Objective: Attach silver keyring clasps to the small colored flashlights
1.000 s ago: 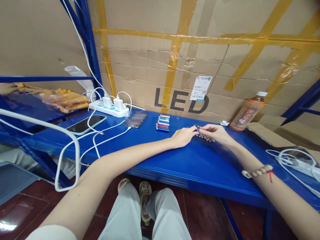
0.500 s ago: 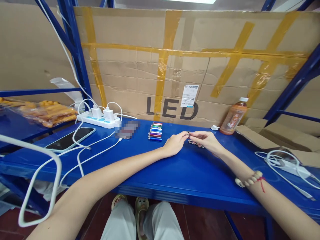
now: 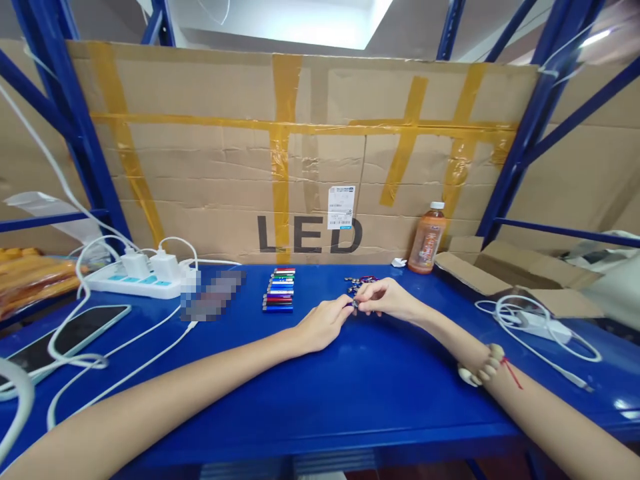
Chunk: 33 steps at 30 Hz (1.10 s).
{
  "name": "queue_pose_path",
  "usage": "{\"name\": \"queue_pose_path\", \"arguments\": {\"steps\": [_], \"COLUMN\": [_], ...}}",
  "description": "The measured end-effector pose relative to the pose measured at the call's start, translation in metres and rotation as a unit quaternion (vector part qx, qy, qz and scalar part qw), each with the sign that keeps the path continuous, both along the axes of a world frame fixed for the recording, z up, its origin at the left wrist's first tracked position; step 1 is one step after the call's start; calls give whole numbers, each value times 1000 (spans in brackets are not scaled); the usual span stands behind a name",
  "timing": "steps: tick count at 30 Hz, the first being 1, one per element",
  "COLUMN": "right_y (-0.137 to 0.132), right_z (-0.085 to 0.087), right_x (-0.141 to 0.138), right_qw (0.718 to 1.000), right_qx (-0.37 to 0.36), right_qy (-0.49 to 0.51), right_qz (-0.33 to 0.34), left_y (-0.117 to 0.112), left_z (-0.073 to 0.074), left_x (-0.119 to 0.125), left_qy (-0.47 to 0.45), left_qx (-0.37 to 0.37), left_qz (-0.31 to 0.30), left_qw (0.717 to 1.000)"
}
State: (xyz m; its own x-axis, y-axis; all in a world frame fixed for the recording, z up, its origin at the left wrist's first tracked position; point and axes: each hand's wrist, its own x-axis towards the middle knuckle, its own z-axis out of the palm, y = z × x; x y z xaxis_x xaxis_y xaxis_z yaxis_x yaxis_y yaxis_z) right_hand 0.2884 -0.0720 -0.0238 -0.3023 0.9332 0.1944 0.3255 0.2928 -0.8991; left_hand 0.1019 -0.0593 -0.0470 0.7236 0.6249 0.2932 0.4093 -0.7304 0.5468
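My left hand (image 3: 324, 325) is closed in a pinch, its fingertips meeting those of my right hand (image 3: 393, 298) above the blue tabletop (image 3: 380, 393). Between them is a small dark, shiny metallic piece (image 3: 355, 305), too small to name and gripped from both sides. Just behind the fingers lies a loose pile of small metallic parts (image 3: 356, 283), partly hidden by my right hand. Left of my left hand, several slim coloured metallic tubes (image 3: 279, 292) in blue, red, green and silver lie side by side in a column.
At the left are a white power strip (image 3: 145, 285) with chargers, looping white cables and a phone (image 3: 65, 340). A drink bottle (image 3: 427, 239) stands at the back right, near an open cardboard box (image 3: 520, 267) and a coiled white cable (image 3: 545, 327). A large carton (image 3: 215, 167) walls off the back.
The camera view has tilted up and swung right, so the tabletop things sit further left and lower. More of the pile now shows behind the fingers. Both hands remain fingertip to fingertip.
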Motion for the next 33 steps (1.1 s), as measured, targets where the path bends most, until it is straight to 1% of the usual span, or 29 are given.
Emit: {"name": "queue_pose_path", "arguments": {"steps": [4,9,16,19,24,28,33], "right_y": [2,5,0,-3,-8,-11,-11], "right_z": [-2,-7,-7,-7,-1,2,1], "right_x": [0,-1,-7,-10,-17,-21,-24], "right_qw": [1000,1000,999,999,996,994,990], "right_qx": [3,23,39,26,-17,-27,-35], "right_qy": [4,7,3,-2,-35,-51,-61], "right_qz": [-3,4,-14,-31,-79,-95,-119], "left_y": [3,4,1,-1,0,-1,-4], "left_z": [0,-1,0,1,-1,-4,-1], "left_x": [1,2,1,0,1,2,2], "left_qy": [-10,-1,29,26,32,36,24], "left_qx": [-7,-4,58,78,120,163,152], "left_qz": [0,16,45,56,86,111,126], "left_qw": [1000,1000,997,995,989,980,980]}}
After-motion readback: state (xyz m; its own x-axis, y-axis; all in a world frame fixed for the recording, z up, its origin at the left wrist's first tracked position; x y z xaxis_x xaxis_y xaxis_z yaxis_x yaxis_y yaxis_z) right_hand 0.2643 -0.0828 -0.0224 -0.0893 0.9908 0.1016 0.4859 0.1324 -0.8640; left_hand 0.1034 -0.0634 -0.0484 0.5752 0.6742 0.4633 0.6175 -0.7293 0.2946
